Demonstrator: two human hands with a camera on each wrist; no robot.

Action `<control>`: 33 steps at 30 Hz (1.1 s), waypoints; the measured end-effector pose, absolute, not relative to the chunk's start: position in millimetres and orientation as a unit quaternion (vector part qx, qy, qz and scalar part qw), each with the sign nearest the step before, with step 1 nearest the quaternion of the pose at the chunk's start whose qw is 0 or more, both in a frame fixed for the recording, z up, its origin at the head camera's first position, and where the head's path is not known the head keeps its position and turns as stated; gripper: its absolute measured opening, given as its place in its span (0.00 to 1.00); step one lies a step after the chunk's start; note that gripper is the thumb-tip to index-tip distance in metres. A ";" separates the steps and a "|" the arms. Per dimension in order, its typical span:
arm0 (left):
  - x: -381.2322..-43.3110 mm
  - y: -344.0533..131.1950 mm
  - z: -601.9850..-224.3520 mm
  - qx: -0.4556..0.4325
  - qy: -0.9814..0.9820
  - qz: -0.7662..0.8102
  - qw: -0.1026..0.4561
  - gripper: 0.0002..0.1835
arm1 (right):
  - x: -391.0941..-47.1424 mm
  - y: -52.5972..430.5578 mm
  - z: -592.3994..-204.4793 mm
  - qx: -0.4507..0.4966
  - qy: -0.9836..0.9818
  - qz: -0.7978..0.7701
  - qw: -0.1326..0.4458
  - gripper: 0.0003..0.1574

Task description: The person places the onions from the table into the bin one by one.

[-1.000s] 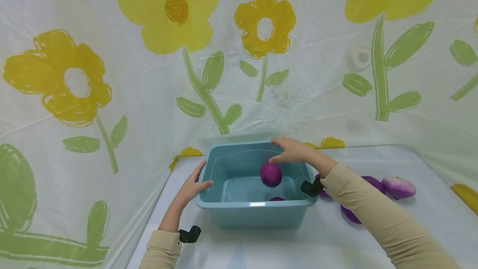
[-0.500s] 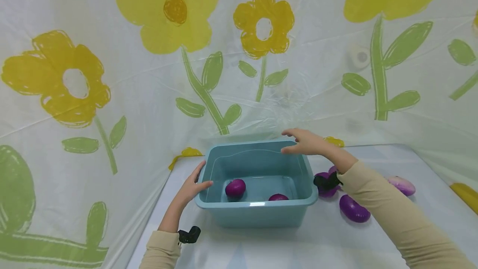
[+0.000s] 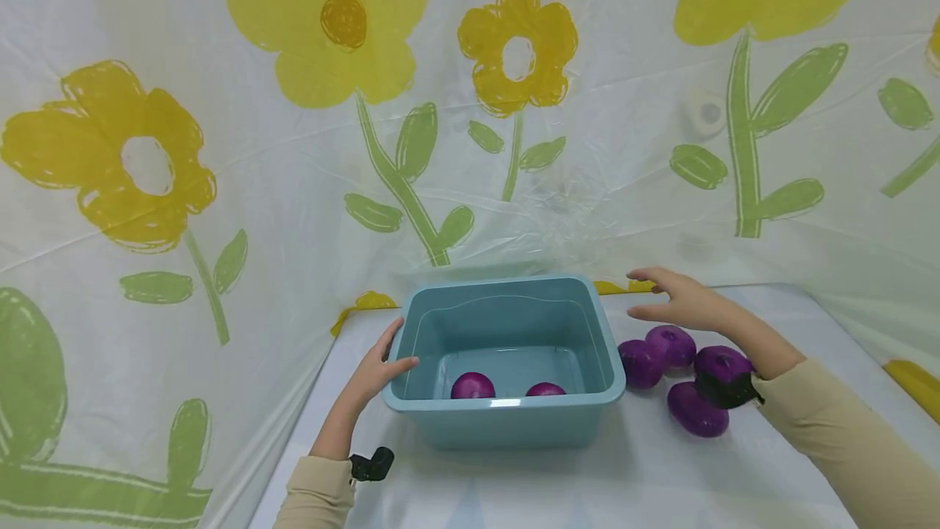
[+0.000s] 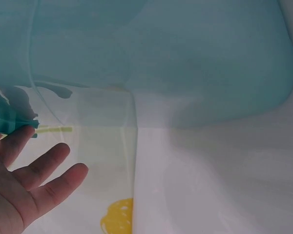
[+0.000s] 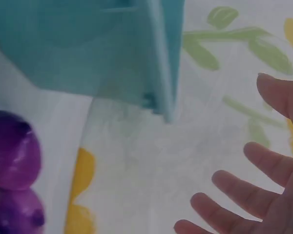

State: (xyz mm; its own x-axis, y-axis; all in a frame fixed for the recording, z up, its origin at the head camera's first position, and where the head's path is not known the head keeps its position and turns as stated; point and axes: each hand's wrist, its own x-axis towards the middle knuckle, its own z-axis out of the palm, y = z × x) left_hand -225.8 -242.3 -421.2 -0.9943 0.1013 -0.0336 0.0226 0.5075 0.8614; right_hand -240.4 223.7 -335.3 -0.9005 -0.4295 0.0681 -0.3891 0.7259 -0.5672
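A blue-green plastic bin [image 3: 507,423] stands on the table. My left hand [image 3: 378,366] rests at its left rim, thumb over the edge and fingers along the outside; the left wrist view shows these fingers [image 4: 53,190] straight and spread. Two round magenta onion-like vegetables [image 3: 473,386] lie on the bin's floor, partly hidden by the front wall. To the right of the bin, my right hand [image 3: 683,300] hovers with fingers apart and nothing between them. Below it sits a group of glossy purple onion-like vegetables [image 3: 671,345], one more elongated [image 3: 698,411].
A white sheet [image 3: 624,129] printed with yellow flowers hangs behind and on the left of the white table [image 3: 529,488]. Black wrist cameras [image 3: 373,464] sit on both forearms. The right forearm and sleeve [image 3: 844,431] cover the table's right side.
My right hand let go of a magenta vegetable, which dropped into the bin and settled left of the other. That hand then moved right, out over the purple group. The left hand stayed put.
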 end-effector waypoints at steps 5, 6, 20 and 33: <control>-226.4 -243.5 -422.0 0.042 0.866 0.496 0.038 0.42 | -227.9 248.9 -365.8 -0.190 0.925 -0.325 0.041 0.44; -226.6 -243.6 -422.1 0.040 0.865 0.499 0.039 0.42 | -225.5 253.1 -371.9 -0.184 0.925 -0.330 0.044 0.43; -215.2 -236.8 -407.7 0.032 0.856 0.513 0.054 0.42 | -203.4 285.7 -465.0 -0.168 0.896 -0.412 0.008 0.39; -224.2 -243.1 -424.1 0.043 0.859 0.510 0.038 0.42 | -188.8 297.1 -508.0 -0.168 0.902 -0.394 0.051 0.39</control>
